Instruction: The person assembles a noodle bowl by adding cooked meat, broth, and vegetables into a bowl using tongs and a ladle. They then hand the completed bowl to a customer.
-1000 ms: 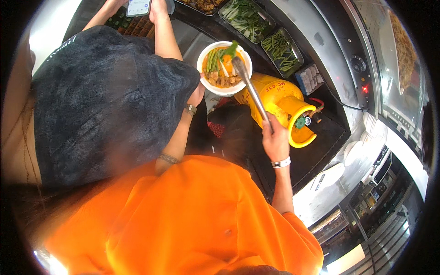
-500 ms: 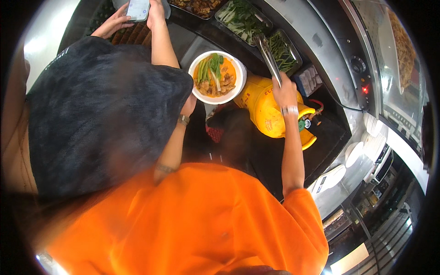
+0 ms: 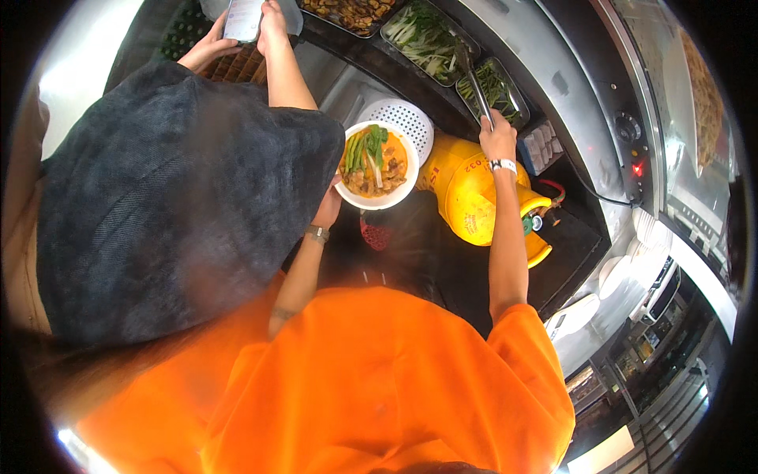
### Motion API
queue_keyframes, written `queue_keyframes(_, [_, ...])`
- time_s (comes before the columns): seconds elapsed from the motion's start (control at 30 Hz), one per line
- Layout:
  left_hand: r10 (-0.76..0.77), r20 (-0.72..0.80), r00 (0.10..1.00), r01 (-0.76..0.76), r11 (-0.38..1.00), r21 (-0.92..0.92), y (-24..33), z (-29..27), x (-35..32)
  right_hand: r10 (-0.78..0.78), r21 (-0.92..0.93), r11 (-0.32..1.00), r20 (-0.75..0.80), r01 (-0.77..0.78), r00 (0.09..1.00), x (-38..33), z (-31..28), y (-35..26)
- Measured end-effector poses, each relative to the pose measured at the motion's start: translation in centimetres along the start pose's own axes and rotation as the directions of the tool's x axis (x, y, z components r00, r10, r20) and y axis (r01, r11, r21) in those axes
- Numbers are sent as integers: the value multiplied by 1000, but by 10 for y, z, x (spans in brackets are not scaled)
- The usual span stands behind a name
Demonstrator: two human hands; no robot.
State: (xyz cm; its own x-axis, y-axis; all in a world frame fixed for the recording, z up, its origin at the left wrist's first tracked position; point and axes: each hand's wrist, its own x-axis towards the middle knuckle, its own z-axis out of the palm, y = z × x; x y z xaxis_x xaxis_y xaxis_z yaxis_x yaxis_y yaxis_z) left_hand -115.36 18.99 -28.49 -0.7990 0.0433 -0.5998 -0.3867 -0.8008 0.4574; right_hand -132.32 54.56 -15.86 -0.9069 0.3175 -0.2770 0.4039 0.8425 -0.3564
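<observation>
Head view: left hand (image 3: 326, 212) under white bowl (image 3: 377, 164) of food, fingers curled on rim, bowl held above dark table (image 3: 442, 268). Right hand (image 3: 498, 138) fingers pinching tongs (image 3: 474, 79), tips over tray (image 3: 496, 88) of greens. Yellow canister (image 3: 474, 197) below wrist. Another person's hands hold phone (image 3: 242, 17) at top.

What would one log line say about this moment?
left hand: holds white bowl of food | right hand: grips metal tongs, tips at greens tray | yellow gas cylinder below
</observation>
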Motion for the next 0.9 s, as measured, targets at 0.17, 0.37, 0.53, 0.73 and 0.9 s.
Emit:
queue_keyframes(0.17, [-71, 71, 995, 62, 991, 118, 10, 22, 7, 122, -69, 991, 92, -116, 988, 1, 33, 14])
queue_keyframes(0.37, [-27, 164, 986, 2, 989, 151, 34, 57, 19, 247, 458, 797, 347, -394, 905, 12, 45, 47])
queue_keyframes(0.53, [-25, 89, 996, 18, 997, 76, 26, 51, 30, 32, 764, 161, 628, -625, 777, 5, 25, 59])
queue_keyframes(0.73, [-99, 85, 992, 98, 995, 12, 18, 35, 42, -130, 808, 178, 585, -561, 801, -28, 8, 58])
queue_keyframes(0.9, [16, 33, 999, -15, 1000, -13, 15, 38, 51, -121, 858, 290, 471, -423, 874, -66, -25, 50])
